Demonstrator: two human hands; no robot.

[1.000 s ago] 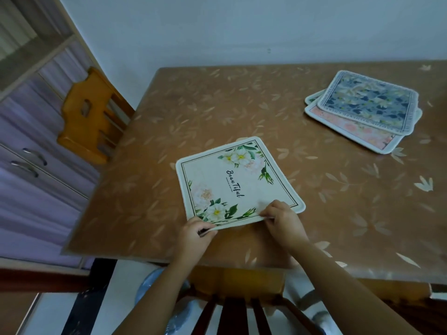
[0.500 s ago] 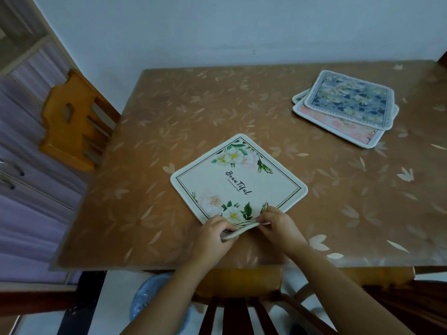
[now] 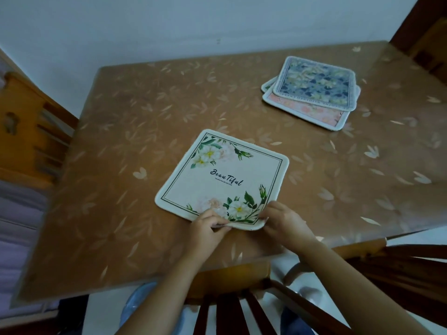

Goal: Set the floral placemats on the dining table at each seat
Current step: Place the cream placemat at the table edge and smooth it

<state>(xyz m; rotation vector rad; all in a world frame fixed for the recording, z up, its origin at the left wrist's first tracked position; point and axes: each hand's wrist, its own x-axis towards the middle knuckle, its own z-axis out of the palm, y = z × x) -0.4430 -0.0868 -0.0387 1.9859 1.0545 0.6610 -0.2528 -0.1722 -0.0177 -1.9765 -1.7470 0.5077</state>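
Note:
A cream floral placemat (image 3: 225,177) with the word "Beautiful" lies on the brown dining table (image 3: 145,117), close to the near edge. My left hand (image 3: 206,228) pinches its near edge just left of the near corner. My right hand (image 3: 284,220) pinches the edge right of that same corner, which is lifted a little off the table. At the far right of the table lies a stack of placemats (image 3: 312,93), a blue floral one on top and a pink one under it.
A light wooden chair (image 3: 26,131) stands at the table's left side. A dark wooden chair back (image 3: 242,313) is right below my arms at the near edge. Another dark chair (image 3: 428,42) shows at the far right corner. A white wall runs behind the table.
The cream placemat has been turned on the table, and both hands have come together at its near corner. The camera has swung left, so the stack sits more central.

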